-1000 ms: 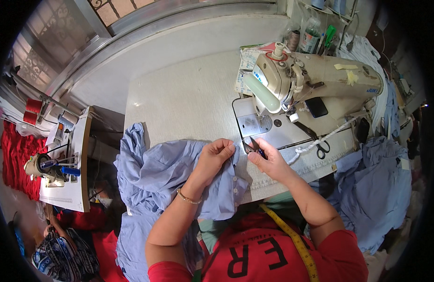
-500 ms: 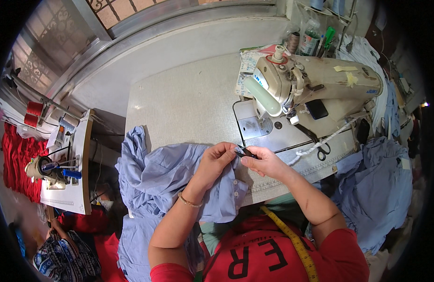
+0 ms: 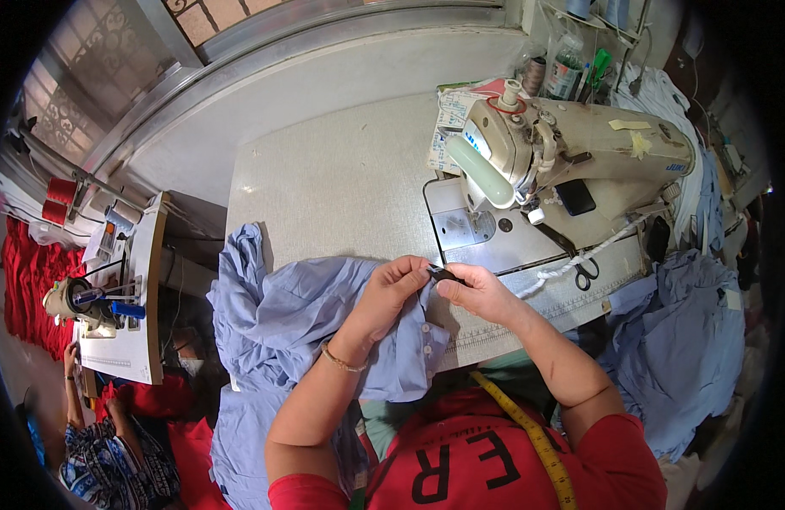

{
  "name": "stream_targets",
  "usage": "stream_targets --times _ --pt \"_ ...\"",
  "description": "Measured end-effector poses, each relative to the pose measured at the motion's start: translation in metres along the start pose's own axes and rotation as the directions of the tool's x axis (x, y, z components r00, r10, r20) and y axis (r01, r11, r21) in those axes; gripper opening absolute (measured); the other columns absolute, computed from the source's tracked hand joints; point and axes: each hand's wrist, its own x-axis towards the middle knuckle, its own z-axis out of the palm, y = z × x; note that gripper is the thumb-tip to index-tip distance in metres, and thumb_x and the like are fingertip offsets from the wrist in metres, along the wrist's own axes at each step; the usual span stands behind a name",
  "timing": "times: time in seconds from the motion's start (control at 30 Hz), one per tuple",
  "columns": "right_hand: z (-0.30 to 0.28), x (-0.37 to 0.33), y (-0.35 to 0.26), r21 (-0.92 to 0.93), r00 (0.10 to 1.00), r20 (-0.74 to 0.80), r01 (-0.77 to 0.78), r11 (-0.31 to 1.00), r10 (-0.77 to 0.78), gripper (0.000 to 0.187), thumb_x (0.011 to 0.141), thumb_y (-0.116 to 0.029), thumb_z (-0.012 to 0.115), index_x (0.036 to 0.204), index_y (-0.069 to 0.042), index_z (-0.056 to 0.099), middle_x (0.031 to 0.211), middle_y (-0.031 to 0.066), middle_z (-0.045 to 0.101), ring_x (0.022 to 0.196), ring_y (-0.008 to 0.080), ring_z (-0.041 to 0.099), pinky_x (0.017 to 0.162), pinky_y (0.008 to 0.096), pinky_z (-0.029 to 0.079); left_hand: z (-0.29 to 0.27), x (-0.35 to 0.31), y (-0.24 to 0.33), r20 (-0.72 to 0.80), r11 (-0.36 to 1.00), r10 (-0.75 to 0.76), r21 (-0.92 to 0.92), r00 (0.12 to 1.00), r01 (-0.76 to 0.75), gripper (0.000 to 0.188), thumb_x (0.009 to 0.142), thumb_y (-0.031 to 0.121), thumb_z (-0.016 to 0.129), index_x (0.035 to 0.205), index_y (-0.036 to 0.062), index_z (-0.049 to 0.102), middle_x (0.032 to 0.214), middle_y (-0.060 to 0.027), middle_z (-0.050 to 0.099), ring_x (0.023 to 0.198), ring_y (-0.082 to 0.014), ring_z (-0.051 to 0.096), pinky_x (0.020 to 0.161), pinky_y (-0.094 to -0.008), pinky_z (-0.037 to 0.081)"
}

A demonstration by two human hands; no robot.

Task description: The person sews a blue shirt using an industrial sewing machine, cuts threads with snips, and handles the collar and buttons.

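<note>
My left hand (image 3: 391, 291) is closed in a pinch on a bit of the light-blue buttoned shirt (image 3: 299, 297), which lies bunched on the sewing table (image 3: 324, 170) and hangs over its front edge. Facing it, my right hand (image 3: 484, 293) grips small black thread snips (image 3: 444, 274). Their tip meets the left fingertips, and the fingers partly hide both the blades and the pinched cloth. White buttons (image 3: 426, 340) show on the shirt below the hands.
A sewing machine (image 3: 596, 140) stands at the right, with black-handled scissors (image 3: 586, 274) and a white cord (image 3: 579, 262) before it. More blue cloth (image 3: 681, 340) is piled at far right. Lower left, a co-worker (image 3: 120, 459) sits by another machine table (image 3: 137, 340).
The snips have turned slightly at my left fingertips; both hands stay nearly in place. At the left, the co-worker's arm has stretched up toward the other machine table.
</note>
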Motion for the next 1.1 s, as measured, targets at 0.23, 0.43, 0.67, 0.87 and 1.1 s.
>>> stream_targets --times 0.23,0.43,0.67,0.87,1.1 --pt "-0.001 0.001 0.005 -0.057 0.999 -0.013 0.05 0.997 -0.051 0.024 0.092 -0.025 0.056 0.094 -0.001 0.057 0.072 -0.0065 0.045 0.066 0.0037 0.04 0.057 0.0211 0.035 0.002 0.0 0.002 0.011 0.997 -0.036 -0.064 0.999 0.037 0.014 0.09 0.009 0.056 0.1 0.0014 0.06 0.089 0.0002 0.062 0.078 -0.0055 0.056 0.073 -0.0194 0.045" --pt "-0.001 0.002 0.012 -0.144 0.993 -0.035 0.105 0.984 -0.111 0.026 0.092 -0.025 0.057 0.095 0.001 0.057 0.072 -0.0051 0.046 0.067 0.0048 0.04 0.059 0.0223 0.037 0.003 -0.001 0.004 0.022 0.997 -0.045 -0.062 0.999 0.047 0.013 0.09 0.01 0.055 0.099 0.0019 0.06 0.089 0.0004 0.062 0.078 -0.0055 0.056 0.072 -0.0194 0.045" --pt "-0.002 0.002 0.011 -0.081 0.997 -0.006 0.079 0.994 -0.08 0.026 0.092 -0.025 0.057 0.095 0.001 0.057 0.073 -0.0054 0.045 0.069 0.0045 0.04 0.06 0.0218 0.036 0.0 0.001 0.002 0.039 0.998 -0.043 -0.052 0.998 0.045 0.013 0.09 0.011 0.055 0.099 0.0024 0.06 0.088 0.0004 0.062 0.077 -0.0055 0.055 0.071 -0.0197 0.045" --pt "0.0 0.001 0.007 -0.061 0.995 0.003 0.104 0.993 -0.104 0.025 0.092 -0.025 0.057 0.095 0.0 0.057 0.074 -0.0057 0.045 0.07 0.0045 0.04 0.061 0.0215 0.036 0.002 0.0 0.002 0.034 0.996 -0.061 -0.063 0.998 0.063 0.013 0.09 0.012 0.055 0.098 0.0026 0.06 0.088 0.0005 0.061 0.077 -0.0057 0.056 0.071 -0.0198 0.044" --pt "-0.002 0.001 0.007 -0.082 0.996 0.008 0.092 0.992 -0.091 0.026 0.093 -0.025 0.056 0.095 0.0 0.058 0.074 -0.0055 0.045 0.069 0.0045 0.04 0.06 0.0216 0.036 0.004 -0.001 0.005 0.041 0.997 -0.052 -0.055 0.998 0.054 0.013 0.09 0.013 0.055 0.098 0.0028 0.059 0.087 0.0013 0.061 0.077 -0.0053 0.055 0.071 -0.0196 0.044"
